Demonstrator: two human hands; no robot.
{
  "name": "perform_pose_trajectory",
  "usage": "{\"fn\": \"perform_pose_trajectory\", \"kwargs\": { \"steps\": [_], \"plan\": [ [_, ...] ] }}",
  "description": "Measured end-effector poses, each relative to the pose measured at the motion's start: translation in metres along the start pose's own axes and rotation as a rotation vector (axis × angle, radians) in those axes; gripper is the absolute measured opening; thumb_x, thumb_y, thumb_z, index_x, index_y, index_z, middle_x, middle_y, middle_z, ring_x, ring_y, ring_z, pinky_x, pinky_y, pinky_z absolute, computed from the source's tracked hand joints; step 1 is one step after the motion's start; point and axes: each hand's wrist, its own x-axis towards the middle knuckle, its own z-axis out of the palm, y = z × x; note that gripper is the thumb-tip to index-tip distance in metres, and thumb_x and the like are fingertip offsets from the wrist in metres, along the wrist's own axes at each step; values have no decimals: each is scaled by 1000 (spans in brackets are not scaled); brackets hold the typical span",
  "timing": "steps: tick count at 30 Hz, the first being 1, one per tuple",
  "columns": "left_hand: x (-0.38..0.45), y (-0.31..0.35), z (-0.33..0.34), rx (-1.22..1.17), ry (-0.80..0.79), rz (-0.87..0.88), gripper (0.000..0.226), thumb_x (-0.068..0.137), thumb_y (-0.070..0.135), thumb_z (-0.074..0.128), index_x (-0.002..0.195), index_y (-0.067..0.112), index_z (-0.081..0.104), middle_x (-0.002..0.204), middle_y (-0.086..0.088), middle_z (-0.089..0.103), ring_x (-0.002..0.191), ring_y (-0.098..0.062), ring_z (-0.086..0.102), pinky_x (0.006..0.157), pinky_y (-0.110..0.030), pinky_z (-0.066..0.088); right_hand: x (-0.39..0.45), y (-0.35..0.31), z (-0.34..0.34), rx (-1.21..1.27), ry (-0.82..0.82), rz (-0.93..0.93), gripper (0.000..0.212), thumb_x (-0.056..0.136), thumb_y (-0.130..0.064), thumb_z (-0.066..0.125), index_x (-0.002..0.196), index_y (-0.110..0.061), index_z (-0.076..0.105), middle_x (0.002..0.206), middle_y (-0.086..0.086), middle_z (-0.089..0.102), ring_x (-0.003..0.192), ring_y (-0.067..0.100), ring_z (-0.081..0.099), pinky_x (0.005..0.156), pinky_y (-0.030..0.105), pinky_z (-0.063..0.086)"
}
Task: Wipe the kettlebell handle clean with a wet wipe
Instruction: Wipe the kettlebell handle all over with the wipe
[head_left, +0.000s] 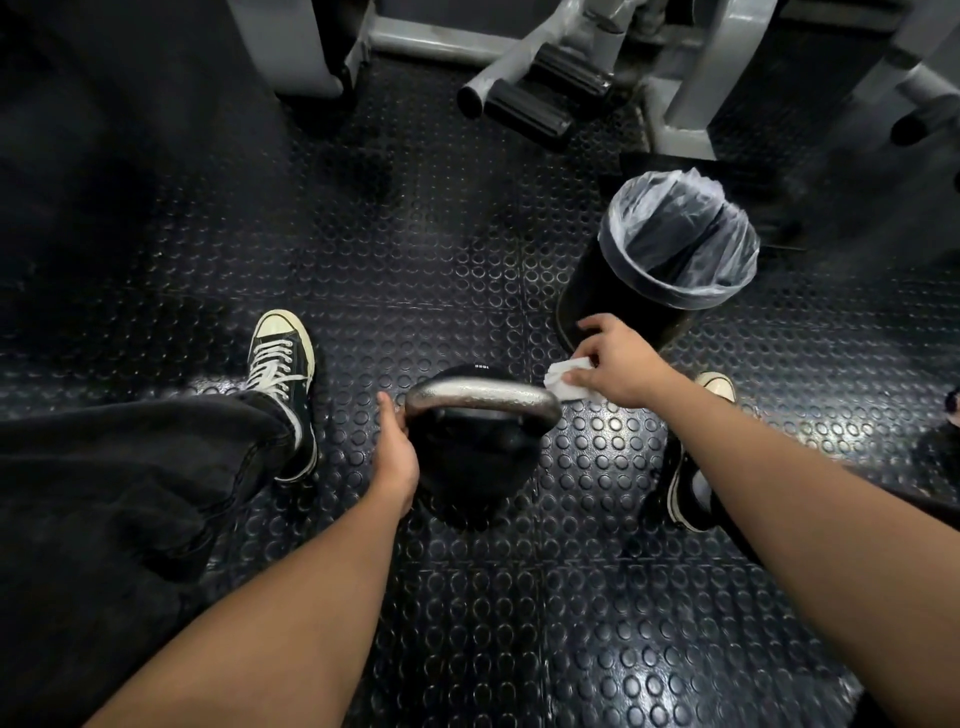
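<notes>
A black kettlebell (475, 467) stands on the studded rubber floor between my feet, its shiny metal handle (480, 395) arching across the top. My left hand (396, 452) rests against the left end of the handle, thumb up along it. My right hand (615, 364) pinches a crumpled white wet wipe (566, 382) just beyond the handle's right end; the wipe touches or nearly touches that end.
A black bin with a clear plastic liner (675, 254) stands just behind my right hand. Grey gym machine frames and black foam rollers (545, 88) fill the back. My left shoe (283, 358) and right shoe (696, 483) flank the kettlebell.
</notes>
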Motion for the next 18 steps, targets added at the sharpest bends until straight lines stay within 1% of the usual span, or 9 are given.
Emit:
{"fn": "perform_pose_trajectory", "kwargs": {
  "steps": [1, 2, 4, 5, 9, 11, 13, 16, 18],
  "plan": [
    [3, -2, -2, -7, 2, 1, 123, 49, 107, 39, 139, 27, 61, 137, -3, 65, 131, -25, 56, 118, -51, 36, -1, -4, 2, -18, -40, -19, 35, 88, -35, 80, 115, -13, 76, 141, 3, 57, 120, 21, 58, 102, 32, 46],
    [6, -4, -3, -6, 0, -6, 128, 43, 109, 41, 139, 27, 61, 137, -3, 65, 131, -25, 56, 118, -51, 36, -2, -9, 4, -22, -85, -23, 33, 88, -35, 79, 114, -15, 76, 129, 3, 66, 115, 22, 63, 97, 33, 49],
    [5, -3, -3, 4, -8, -11, 127, 42, 108, 41, 139, 28, 62, 136, -3, 66, 130, -26, 57, 118, -52, 36, -3, -17, 5, -11, -139, -29, 21, 89, -30, 78, 107, -21, 79, 103, -1, 73, 102, 20, 67, 85, 30, 52],
    [3, -1, -2, 8, -16, -7, 123, 46, 107, 40, 138, 28, 62, 135, -3, 66, 130, -26, 57, 118, -51, 36, -3, -21, 4, -14, -153, -40, 17, 89, -27, 78, 106, -24, 80, 100, -3, 73, 101, 18, 67, 84, 28, 51],
    [-2, 1, 0, 15, -19, -10, 102, 62, 99, 35, 129, 29, 68, 129, -3, 69, 126, -25, 59, 117, -51, 37, -5, -38, -11, -36, -251, -81, 23, 94, -17, 72, 111, -30, 79, 104, -12, 67, 102, 15, 64, 93, 33, 54],
    [-4, 2, 1, 29, -24, -1, 89, 76, 94, 30, 123, 30, 70, 126, -3, 70, 125, -26, 60, 116, -51, 38, -8, -37, -17, -51, -281, -93, 32, 95, -10, 66, 112, -33, 79, 104, -12, 65, 101, 16, 65, 92, 35, 55],
    [-4, 3, 2, 33, -19, -1, 91, 77, 92, 28, 128, 28, 68, 128, -3, 69, 126, -25, 59, 117, -51, 38, -11, -30, -18, -78, -287, -90, 38, 96, -7, 61, 117, -34, 77, 110, -7, 67, 102, 16, 63, 90, 32, 52],
    [-5, 2, -1, 38, -17, 1, 101, 67, 97, 31, 133, 28, 66, 131, -4, 68, 127, -25, 59, 117, -52, 37, -11, -28, -5, -99, -276, -57, 48, 93, 2, 55, 124, -29, 74, 131, 3, 69, 108, 20, 63, 92, 31, 51],
    [-4, 2, 0, 42, -21, 12, 109, 61, 101, 31, 135, 29, 65, 134, -4, 67, 128, -25, 58, 117, -54, 37, -13, -35, 0, -62, -224, -66, 51, 92, 6, 49, 124, -24, 75, 132, 5, 69, 113, 23, 64, 96, 33, 52]
  ]
}}
